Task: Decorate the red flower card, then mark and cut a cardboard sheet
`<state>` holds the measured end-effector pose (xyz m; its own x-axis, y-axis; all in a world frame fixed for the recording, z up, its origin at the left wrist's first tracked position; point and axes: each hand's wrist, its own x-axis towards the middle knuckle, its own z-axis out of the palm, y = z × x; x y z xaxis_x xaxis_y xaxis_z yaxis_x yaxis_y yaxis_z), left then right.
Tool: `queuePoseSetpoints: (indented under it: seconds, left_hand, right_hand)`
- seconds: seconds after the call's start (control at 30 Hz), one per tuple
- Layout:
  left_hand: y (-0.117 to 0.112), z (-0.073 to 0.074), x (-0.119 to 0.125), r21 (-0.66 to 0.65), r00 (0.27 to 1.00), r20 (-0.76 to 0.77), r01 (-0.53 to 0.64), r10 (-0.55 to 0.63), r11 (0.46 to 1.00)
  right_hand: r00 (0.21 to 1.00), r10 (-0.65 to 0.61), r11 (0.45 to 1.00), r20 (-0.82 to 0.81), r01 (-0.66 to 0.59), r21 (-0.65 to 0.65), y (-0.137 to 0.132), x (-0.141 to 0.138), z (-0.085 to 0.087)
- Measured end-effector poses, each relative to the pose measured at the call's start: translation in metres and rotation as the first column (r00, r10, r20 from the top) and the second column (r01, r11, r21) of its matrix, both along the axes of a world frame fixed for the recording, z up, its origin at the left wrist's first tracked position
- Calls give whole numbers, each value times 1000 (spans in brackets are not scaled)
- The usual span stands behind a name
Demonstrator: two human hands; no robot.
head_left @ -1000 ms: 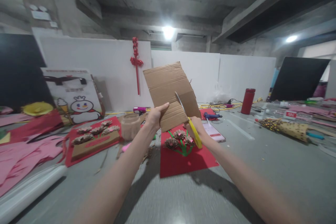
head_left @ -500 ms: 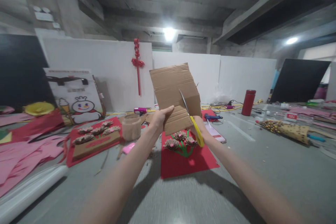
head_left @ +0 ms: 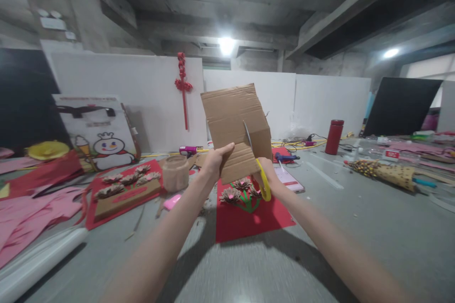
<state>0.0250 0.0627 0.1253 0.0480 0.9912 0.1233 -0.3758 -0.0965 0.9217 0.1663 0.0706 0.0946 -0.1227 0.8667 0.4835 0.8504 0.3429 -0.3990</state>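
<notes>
A brown piece of corrugated cardboard [head_left: 232, 118] is held up in front of me. My left hand [head_left: 214, 161] grips its lower left edge, thumb laid across the front. My right hand [head_left: 265, 176] is closed on yellow-handled scissors [head_left: 262, 181], whose blade runs up into the cardboard from its lower right edge. Below my hands lies a red sheet [head_left: 249, 218] with paper flowers and green stems on it.
A red board with cardboard flowers [head_left: 124, 188] and a tan jar [head_left: 175, 173] lie to the left, beside pink paper scraps [head_left: 31, 213]. A phone [head_left: 288, 178], a blue glue gun [head_left: 286, 156], a red bottle [head_left: 334, 137] and a patterned bundle [head_left: 386, 173] are to the right. White boards stand behind.
The scissors' blade has moved further up into the cardboard, and the cardboard has shifted slightly right. Both hands keep their hold.
</notes>
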Motion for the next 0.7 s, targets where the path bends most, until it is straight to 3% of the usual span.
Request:
queuePoseSetpoints:
  seconds: [0.27,0.7]
  left_hand:
    - [2,-2,-1,20,1000,-16,18,-18,1000]
    - [-2,1,0,80,999,-23,-28,30,996]
  right_hand:
    - [993,11,999,118,-15,32,8,2,-6]
    - [992,-24,997,126,13,82,11,1,-10]
